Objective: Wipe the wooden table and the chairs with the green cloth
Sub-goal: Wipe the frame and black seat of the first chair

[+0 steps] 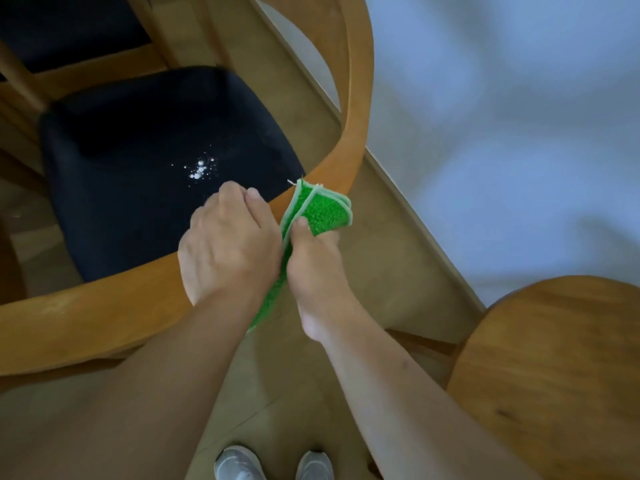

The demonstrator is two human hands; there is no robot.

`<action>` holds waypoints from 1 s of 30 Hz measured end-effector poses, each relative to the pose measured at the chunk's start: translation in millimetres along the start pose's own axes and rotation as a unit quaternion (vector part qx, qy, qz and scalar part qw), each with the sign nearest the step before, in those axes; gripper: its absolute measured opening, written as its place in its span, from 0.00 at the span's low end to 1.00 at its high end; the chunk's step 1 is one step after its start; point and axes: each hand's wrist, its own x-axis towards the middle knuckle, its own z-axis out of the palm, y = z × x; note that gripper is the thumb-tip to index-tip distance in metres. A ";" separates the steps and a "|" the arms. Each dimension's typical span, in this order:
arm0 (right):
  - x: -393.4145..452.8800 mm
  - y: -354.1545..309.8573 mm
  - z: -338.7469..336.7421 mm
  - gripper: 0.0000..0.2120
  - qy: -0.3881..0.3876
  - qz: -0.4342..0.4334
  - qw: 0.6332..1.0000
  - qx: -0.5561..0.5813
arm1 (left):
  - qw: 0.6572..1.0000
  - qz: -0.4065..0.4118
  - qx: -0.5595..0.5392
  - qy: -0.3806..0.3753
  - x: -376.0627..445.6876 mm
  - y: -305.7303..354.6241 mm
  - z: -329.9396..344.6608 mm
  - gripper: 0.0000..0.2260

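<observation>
Pale wall and tan floor are framing a wooden chair (356, 109) with a curved back rail and a dark seat cushion (138, 161), which is carrying a small scatter of white crumbs (200, 169). A second chair back (554, 358) is standing well apart at lower right. The person is leaning over the rail from behind. The left hand (228, 244) is curling over the rail's top edge, apparently steadying it. The right hand (311, 258) is pinching the green cloth (325, 211), thumb on its upper face, with the folded pad pressing against the rail's outer face just beside the left hand; a loose tail is hanging down between the wrists. The rail's long axis is running up and away from the cloth toward the top of the view, and down-left beneath the left hand. Judging from this, the right hand is the nearer one for a stroke along the rail, and the upward stretch is lying unobstructed. The crumbs are sitting inboard of the rail, nearer the left hand than the cloth.
</observation>
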 end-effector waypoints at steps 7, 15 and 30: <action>84.1 -63.9 -30.0 0.23 0.115 -0.127 0.961 -0.215 | 0.999 -0.008 0.028 -0.022 1.7 2.1 2.0 0.12; 47.6 -45.1 -25.9 0.24 0.007 -0.317 0.774 -0.549 | 0.996 -0.023 0.068 -0.057 5.2 3.5 4.4 0.11; 106.6 -96.6 -27.1 0.19 -0.062 -0.352 0.679 -0.641 | 0.994 -0.017 0.098 -0.048 5.5 2.5 5.5 0.12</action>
